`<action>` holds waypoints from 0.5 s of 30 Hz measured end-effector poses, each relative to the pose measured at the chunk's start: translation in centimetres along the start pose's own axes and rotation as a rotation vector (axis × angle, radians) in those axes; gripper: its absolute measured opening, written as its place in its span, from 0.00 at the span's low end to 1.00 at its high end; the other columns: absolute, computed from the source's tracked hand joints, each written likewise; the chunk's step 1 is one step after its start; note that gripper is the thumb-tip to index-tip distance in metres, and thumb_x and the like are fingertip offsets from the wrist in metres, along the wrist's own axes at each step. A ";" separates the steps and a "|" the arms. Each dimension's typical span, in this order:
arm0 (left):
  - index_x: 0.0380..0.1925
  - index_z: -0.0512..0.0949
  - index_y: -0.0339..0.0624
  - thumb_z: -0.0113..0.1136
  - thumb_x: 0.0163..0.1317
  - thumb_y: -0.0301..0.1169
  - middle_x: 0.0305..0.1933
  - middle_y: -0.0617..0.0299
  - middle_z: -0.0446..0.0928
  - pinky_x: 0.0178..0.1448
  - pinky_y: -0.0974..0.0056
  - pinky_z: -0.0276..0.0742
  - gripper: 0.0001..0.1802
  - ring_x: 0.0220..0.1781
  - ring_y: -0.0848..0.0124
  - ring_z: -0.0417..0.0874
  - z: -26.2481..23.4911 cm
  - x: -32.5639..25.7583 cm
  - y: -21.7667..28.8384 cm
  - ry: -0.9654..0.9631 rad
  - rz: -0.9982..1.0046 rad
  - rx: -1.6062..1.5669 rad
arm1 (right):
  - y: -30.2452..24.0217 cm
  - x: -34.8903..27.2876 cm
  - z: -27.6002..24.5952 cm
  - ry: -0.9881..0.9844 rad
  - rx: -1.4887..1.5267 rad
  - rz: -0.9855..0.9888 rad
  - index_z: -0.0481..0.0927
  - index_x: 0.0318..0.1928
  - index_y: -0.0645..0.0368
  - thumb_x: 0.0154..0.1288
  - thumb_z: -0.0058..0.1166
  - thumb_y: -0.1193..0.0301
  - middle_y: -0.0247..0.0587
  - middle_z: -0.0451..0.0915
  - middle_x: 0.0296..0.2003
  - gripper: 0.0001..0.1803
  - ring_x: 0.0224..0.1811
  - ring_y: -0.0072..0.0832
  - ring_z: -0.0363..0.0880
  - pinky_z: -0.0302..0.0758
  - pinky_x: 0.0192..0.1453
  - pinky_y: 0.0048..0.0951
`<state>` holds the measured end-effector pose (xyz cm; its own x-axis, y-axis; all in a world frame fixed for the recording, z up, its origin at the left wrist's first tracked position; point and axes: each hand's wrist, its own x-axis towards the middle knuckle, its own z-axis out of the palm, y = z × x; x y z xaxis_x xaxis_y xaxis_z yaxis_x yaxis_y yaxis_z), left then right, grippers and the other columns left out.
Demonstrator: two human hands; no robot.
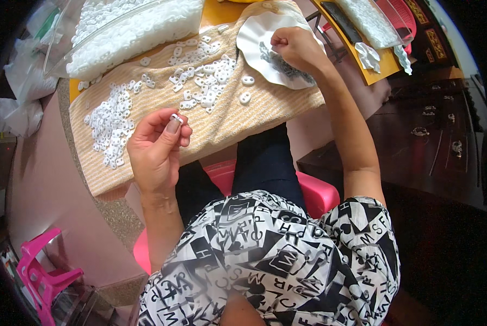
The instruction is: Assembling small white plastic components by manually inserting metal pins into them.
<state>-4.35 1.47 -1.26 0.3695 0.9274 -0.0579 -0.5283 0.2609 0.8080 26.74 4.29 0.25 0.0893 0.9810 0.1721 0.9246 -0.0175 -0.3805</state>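
Note:
My left hand (159, 144) is closed, pinching a small white plastic piece (175, 118) between thumb and fingers above the towel's front part. Over a white wavy-rimmed plate (249, 41), my right hand (300, 49) has its fingers pinched together; whatever they hold is hidden. Small grey, metal-looking parts (289, 70) lie heaped in the plate, too fine to make out singly. To the left is a pile of white plastic pieces (110, 122) with holes. A looser group of white pieces (208, 81) lies between my hands, and two single pieces (245, 98) rest near the plate.
A striped beige towel (221, 127) covers the table. A clear bin (134, 41) full of white pieces stands at the back left. Another tray (368, 22) of white pieces sits on a yellow surface at the right. A pink chair (42, 271) stands at lower left.

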 end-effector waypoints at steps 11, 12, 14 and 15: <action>0.38 0.73 0.30 0.54 0.56 0.21 0.32 0.54 0.76 0.31 0.73 0.71 0.09 0.30 0.72 0.76 -0.1 -0.1 0.1 0.003 0.007 0.000 | 0.1 1.4 1.5 -0.135 -0.129 0.004 0.76 0.27 0.66 0.48 0.50 0.74 0.52 0.76 0.24 0.07 0.29 0.42 0.75 0.70 0.34 0.35; 0.38 0.73 0.30 0.54 0.56 0.21 0.32 0.54 0.76 0.31 0.73 0.71 0.09 0.30 0.72 0.76 -0.1 -0.2 0.1 0.000 0.005 0.001 | -0.1 1.4 1.4 -0.135 -0.128 0.000 0.76 0.27 0.66 0.48 0.50 0.74 0.52 0.76 0.24 0.07 0.29 0.42 0.75 0.70 0.34 0.35; 0.38 0.73 0.30 0.54 0.56 0.21 0.32 0.54 0.76 0.31 0.73 0.71 0.09 0.30 0.72 0.76 0.0 -0.2 0.2 -0.002 0.005 0.003 | -0.4 1.3 1.2 -0.169 -0.125 0.028 0.75 0.26 0.66 0.49 0.48 0.74 0.51 0.76 0.24 0.07 0.27 0.41 0.75 0.70 0.34 0.34; 0.38 0.73 0.30 0.54 0.56 0.20 0.32 0.54 0.76 0.31 0.73 0.71 0.09 0.30 0.72 0.76 -0.1 -0.3 0.3 0.002 0.010 0.005 | -0.4 1.2 0.9 -0.169 -0.125 0.025 0.75 0.26 0.66 0.49 0.48 0.74 0.51 0.76 0.24 0.07 0.27 0.41 0.75 0.70 0.34 0.34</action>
<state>-4.66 1.33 -1.04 0.3623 0.9306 -0.0513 -0.5282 0.2503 0.8114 26.11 5.68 -0.22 0.0592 0.9982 0.0047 0.9627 -0.0558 -0.2649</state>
